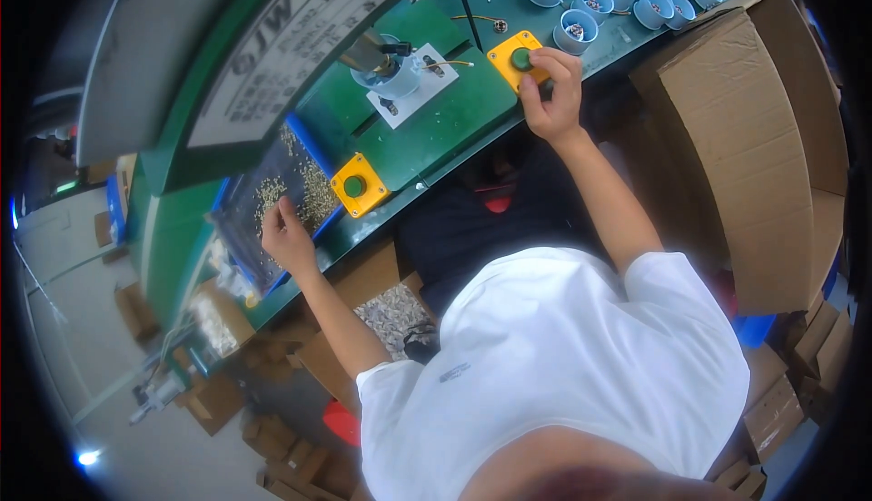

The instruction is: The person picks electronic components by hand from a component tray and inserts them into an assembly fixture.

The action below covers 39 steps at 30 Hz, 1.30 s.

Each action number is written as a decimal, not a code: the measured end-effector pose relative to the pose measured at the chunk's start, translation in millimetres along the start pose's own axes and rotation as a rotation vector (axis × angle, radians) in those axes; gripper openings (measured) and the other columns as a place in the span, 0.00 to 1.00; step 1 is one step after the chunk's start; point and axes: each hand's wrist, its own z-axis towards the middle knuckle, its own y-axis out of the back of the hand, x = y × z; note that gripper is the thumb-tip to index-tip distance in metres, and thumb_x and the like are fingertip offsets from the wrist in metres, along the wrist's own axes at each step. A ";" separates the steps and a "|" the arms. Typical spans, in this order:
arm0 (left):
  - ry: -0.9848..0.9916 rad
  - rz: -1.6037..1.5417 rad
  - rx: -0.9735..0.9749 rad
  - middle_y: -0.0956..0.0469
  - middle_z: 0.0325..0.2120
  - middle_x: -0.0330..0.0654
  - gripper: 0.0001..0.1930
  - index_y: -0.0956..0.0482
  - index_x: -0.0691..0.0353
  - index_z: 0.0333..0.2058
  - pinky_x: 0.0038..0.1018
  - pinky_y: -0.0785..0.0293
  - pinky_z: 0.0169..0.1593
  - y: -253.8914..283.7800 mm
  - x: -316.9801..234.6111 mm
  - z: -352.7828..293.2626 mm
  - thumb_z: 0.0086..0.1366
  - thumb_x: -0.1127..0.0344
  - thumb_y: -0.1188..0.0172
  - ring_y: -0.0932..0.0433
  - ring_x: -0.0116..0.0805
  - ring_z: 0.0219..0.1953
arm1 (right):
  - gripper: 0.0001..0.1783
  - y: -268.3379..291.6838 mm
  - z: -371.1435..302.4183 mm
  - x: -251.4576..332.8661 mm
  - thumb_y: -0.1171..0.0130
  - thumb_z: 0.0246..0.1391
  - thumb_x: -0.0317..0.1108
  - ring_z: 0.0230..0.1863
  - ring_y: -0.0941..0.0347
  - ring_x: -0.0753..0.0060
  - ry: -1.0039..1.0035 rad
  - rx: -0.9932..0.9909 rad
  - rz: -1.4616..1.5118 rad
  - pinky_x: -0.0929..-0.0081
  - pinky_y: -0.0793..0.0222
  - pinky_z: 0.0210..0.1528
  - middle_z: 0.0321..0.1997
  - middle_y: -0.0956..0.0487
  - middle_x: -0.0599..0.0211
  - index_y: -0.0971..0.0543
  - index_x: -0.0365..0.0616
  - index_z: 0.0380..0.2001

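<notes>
My right hand [556,101] is at a yellow push-button box [501,58], its thumb at the near edge and its fingers curled over by the green button [521,59]. Above a blue tray [309,144] of small metallic parts [318,194], my left hand [289,239] has its fingers drawn together; whatever they may hold is too small to make out. A second yellow push-button box [361,185] lies to the right of that hand. Between the two boxes a light blue cup [400,81] with a wire sits on a white plate [429,92], beneath the press head [371,54].
Several light blue cups [574,32] with wires stand at the back right of the green bench. A large cardboard box [740,110] is at my right. The green machine housing [163,165] overhangs the left. Below the bench, an open carton [391,310] holds small pale parts.
</notes>
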 end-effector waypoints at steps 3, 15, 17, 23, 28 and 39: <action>0.027 0.029 0.045 0.19 0.26 0.43 0.14 0.16 0.68 0.37 0.28 0.28 0.34 -1.5 -4.7 1.7 0.72 0.60 0.36 0.25 0.29 0.27 | 0.19 2.4 3.2 1.7 0.36 0.52 0.25 0.48 0.27 0.54 -0.017 0.013 0.014 0.64 0.29 0.50 0.51 0.21 0.57 0.23 0.42 0.49; -0.047 0.080 0.060 0.20 0.24 0.46 0.17 0.16 0.69 0.37 0.30 0.28 0.35 -2.5 -5.6 1.8 0.72 0.57 0.37 0.25 0.31 0.27 | 0.42 -20.1 102.7 85.6 0.24 0.45 0.49 0.61 0.31 0.52 -0.119 0.384 0.371 0.59 0.37 0.66 0.59 0.23 0.57 0.27 0.41 0.61; -0.035 0.084 0.081 0.20 0.24 0.47 0.16 0.16 0.69 0.37 0.31 0.27 0.35 -1.1 -15.1 3.8 0.72 0.58 0.36 0.23 0.33 0.27 | 0.43 -32.0 104.1 93.9 0.24 0.45 0.50 0.61 0.31 0.52 -0.091 0.392 0.319 0.59 0.38 0.66 0.59 0.23 0.57 0.27 0.41 0.61; -0.046 0.081 0.061 0.20 0.25 0.50 0.15 0.16 0.69 0.37 0.33 0.27 0.36 -1.5 -17.5 -2.0 0.71 0.58 0.36 0.23 0.38 0.27 | 0.41 -51.3 100.5 107.1 0.23 0.46 0.47 0.60 0.31 0.48 -0.171 0.452 0.219 0.58 0.35 0.63 0.56 0.24 0.53 0.27 0.39 0.60; -0.024 0.086 0.095 0.19 0.26 0.50 0.15 0.16 0.68 0.37 0.33 0.26 0.36 -1.0 -20.8 0.6 0.70 0.59 0.35 0.22 0.39 0.28 | 0.40 -54.7 104.2 104.9 0.22 0.45 0.43 0.57 0.30 0.47 -0.183 0.445 0.252 0.58 0.35 0.63 0.52 0.23 0.54 0.27 0.39 0.59; -0.056 0.033 0.092 0.17 0.27 0.48 0.10 0.14 0.67 0.37 0.33 0.25 0.35 5.9 -11.9 -3.7 0.67 0.64 0.33 0.20 0.39 0.27 | 0.36 -44.0 191.8 -59.4 0.25 0.48 0.44 0.53 0.21 0.54 -0.401 0.032 0.365 0.66 0.26 0.57 0.52 0.20 0.55 0.26 0.39 0.57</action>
